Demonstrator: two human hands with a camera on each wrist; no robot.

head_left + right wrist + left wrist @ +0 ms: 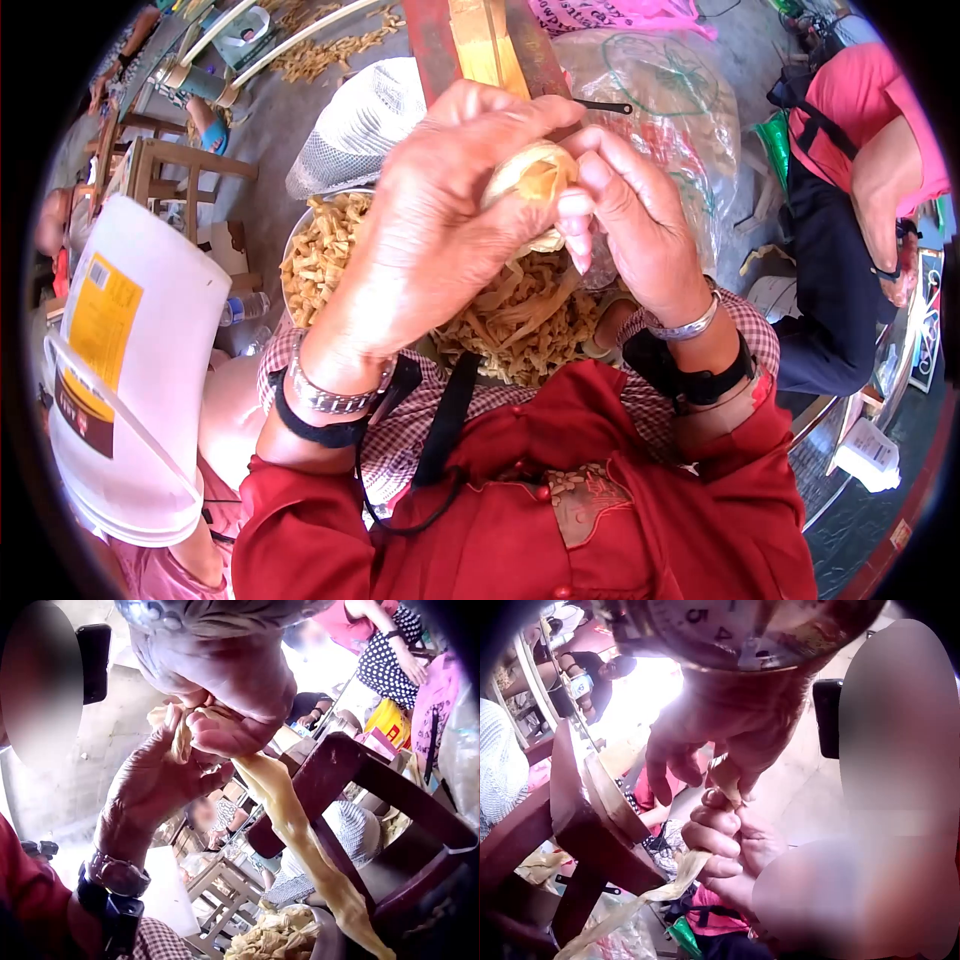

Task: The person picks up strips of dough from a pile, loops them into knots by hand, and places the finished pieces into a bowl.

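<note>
In front of the chest, my left hand (430,190) and right hand (640,220) meet around a long, soft, pale yellow strip (540,180). Left thumb and fingers pinch a bunched, folded part of it. The right fingers (217,735) curl round the strip close by. From the right hand a long tail of the strip (300,832) hangs down, as the right wrist view shows. Below the hands lies a heap of similar loose strips (530,310). Left of it, a metal bowl holds short knotted pieces (325,250).
A reddish wooden bench (337,765) with a black metal piece (605,106) stands just beyond the hands. Beside it are a white mesh sack (365,120) and a clear plastic bag (650,90). A white bucket (150,330) is at left; a person in pink (860,90) sits at right.
</note>
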